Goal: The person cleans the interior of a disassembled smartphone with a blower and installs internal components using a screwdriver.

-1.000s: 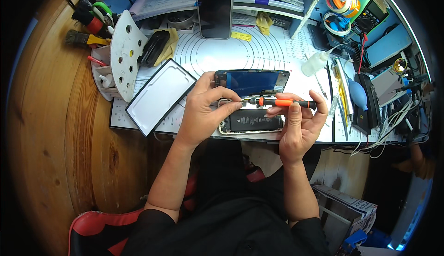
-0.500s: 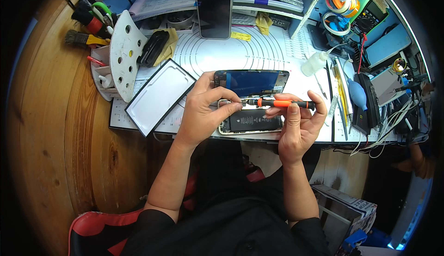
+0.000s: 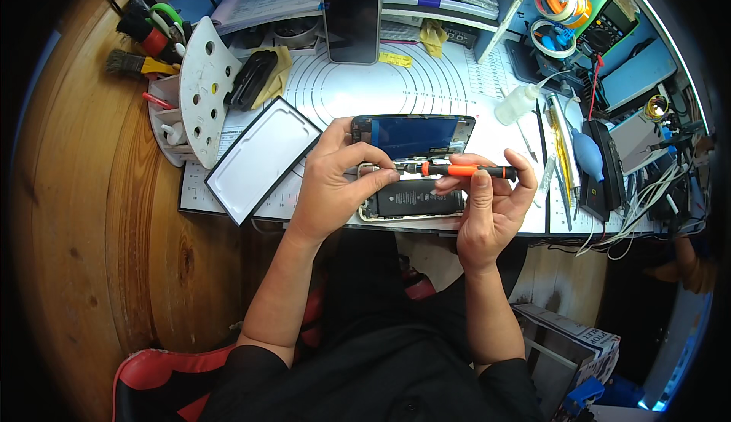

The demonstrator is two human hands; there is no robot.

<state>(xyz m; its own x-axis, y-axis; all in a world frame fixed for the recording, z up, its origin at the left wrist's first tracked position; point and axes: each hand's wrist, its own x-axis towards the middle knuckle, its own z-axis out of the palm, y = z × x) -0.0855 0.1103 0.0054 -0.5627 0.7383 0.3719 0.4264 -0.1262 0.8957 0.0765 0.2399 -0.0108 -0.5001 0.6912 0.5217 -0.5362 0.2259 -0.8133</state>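
Note:
My right hand grips an orange and black screwdriver, held level with its tip pointing left. At that tip the thumb and forefinger of my left hand are pinched together; whether they hold the bit or some tiny part is too small to tell. Below the tool lies an opened smartphone at the table's front edge, its black battery exposed. The phone's screen panel stands tilted up at the far side, its blue-tinted inner face toward me.
Left of the phone lies a white box lid. A white perforated holder with brushes stands farther left. Behind, another phone leans upright against the shelf. To the right are a clear bottle, a blue air blower, tweezers and tangled cables.
Almost nothing differs. The screwdriver and my right hand have shifted very slightly to the left; my left hand keeps its pinch at the tip.

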